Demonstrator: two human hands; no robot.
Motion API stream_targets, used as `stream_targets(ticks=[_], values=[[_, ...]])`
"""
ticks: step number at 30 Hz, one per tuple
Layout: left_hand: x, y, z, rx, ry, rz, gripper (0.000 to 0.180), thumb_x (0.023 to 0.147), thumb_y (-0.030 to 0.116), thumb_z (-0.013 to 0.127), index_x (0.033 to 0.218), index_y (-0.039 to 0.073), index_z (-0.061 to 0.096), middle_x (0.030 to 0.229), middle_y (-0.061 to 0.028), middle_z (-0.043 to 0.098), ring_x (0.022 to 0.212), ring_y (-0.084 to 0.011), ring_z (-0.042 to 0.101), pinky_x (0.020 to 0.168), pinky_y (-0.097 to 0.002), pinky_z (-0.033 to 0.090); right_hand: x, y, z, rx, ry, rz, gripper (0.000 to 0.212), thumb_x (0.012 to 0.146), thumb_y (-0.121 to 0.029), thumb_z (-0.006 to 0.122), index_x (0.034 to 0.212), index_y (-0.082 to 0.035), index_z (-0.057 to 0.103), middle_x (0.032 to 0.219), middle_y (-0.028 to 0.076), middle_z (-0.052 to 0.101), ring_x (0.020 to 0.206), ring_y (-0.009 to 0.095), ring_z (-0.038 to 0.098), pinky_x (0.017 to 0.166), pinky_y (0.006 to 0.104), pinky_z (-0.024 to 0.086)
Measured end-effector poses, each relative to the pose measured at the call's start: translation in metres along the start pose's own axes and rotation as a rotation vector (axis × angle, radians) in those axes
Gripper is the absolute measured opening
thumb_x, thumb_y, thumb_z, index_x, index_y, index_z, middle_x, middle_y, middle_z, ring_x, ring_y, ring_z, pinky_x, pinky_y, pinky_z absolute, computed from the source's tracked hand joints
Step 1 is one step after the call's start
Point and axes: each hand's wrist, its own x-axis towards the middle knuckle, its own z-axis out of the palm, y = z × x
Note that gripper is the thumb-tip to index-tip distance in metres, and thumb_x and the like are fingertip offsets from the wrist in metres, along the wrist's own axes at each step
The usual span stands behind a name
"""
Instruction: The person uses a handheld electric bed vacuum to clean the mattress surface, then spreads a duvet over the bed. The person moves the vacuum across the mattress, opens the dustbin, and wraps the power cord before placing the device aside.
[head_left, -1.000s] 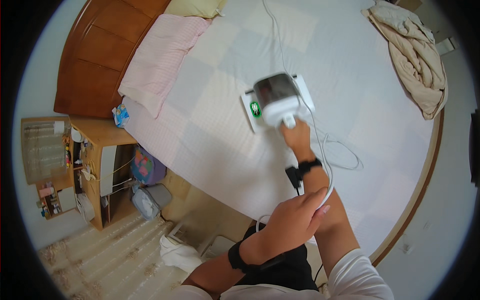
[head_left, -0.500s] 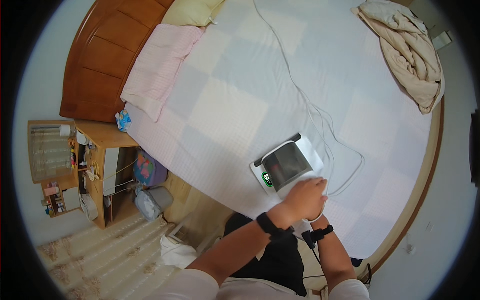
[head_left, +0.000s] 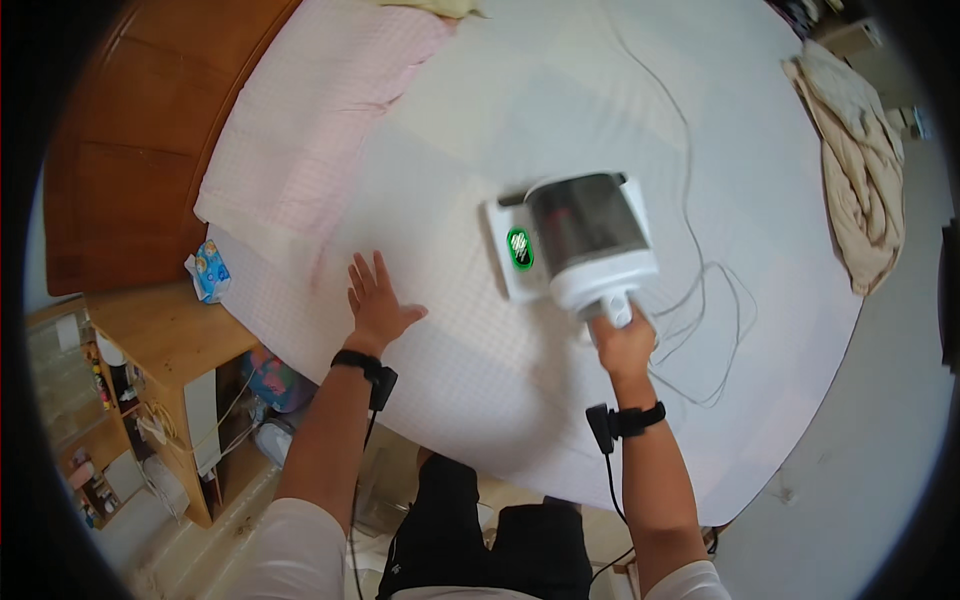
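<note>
Here's the white handheld vacuum cleaner [head_left: 605, 278], out over the pale bedsheet [head_left: 780, 370]! Smoky see-through canister [head_left: 590, 220] on top, oval display [head_left: 520, 248] glowing green on the left, broad flat head beneath, stubby handle [head_left: 617, 308] pointing back toward the person.

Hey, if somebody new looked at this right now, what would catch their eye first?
Probably the white handheld device with its dark see-through bin, near the middle of the pale bed, its handle gripped by the right hand. The green-ringed display glows on its left side. Next might come the left hand, fingers spread at lower left of the device, and the reddish-brown headboard at upper left.
</note>
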Motion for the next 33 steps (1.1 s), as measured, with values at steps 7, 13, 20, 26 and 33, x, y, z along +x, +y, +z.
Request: stream_targets(ticks=[7, 13, 20, 26, 33], values=[[0.079, -0.036, -0.025, 0.091, -0.479, -0.126, 0.169, 0.058, 0.076, 0.09, 0.164, 0.015, -0.026, 0.168, -0.0309, -0.03, 0.155, -0.052, -0.028, 0.121, -0.0728, -0.006, 0.168, -0.145, 0.128, 0.301, 0.221, 0.082, 0.011, 0.078, -0.004, 0.066, 0.075, 0.005, 0.064, 0.059, 0.01, 0.059, 0.045, 0.019, 0.055, 0.047, 0.0355, 0.043], [0.093, -0.042, -0.02, 0.091, -0.606, -0.128, 0.174, 0.057, 0.079, 0.089, 0.161, 0.004, -0.028, 0.164, -0.0372, -0.031, 0.15, -0.0581, -0.031, 0.119, -0.0745, -0.008, 0.291, -0.233, 0.153, 0.341, 0.204, 0.089, 0.017, 0.076, -0.01, 0.067, 0.07, 0.005, 0.063, 0.058, 0.014, 0.059, 0.048, 0.025, 0.058, 0.051, 0.0403, 0.048], [0.087, -0.04, -0.014, 0.107, -0.541, -0.111, 0.175, 0.055, 0.079, 0.089, 0.161, 0.007, -0.03, 0.164, -0.0358, -0.032, 0.151, -0.0578, -0.03, 0.118, -0.0751, -0.007, 0.301, -0.21, 0.128, 0.204, 0.059, 0.058, 0.024, 0.075, -0.017, 0.068, 0.07, 0.007, 0.067, 0.06, 0.013, 0.063, 0.055, 0.025, 0.061, 0.058, 0.0384, 0.049], [0.082, -0.041, -0.008, 0.136, -0.479, -0.096, 0.17, 0.06, 0.075, 0.089, 0.161, 0.01, -0.031, 0.165, -0.0348, -0.031, 0.152, -0.0575, -0.028, 0.119, -0.0749, -0.006, 0.129, -0.113, 0.093, 0.077, 0.005, 0.001, 0.016, 0.081, -0.014, 0.069, 0.072, -0.001, 0.067, 0.059, 0.005, 0.064, 0.054, 0.015, 0.061, 0.052, 0.0343, 0.046], [0.075, -0.039, -0.001, 0.139, -0.383, -0.086, 0.17, 0.06, 0.071, 0.092, 0.162, 0.01, -0.029, 0.166, -0.0352, -0.03, 0.152, -0.0576, -0.027, 0.12, -0.0746, -0.003, -0.094, 0.004, 0.015, -0.053, -0.184, -0.06, 0.009, 0.075, -0.007, 0.073, 0.079, -0.002, 0.068, 0.063, 0.011, 0.063, 0.053, 0.018, 0.059, 0.054, 0.0346, 0.048]])
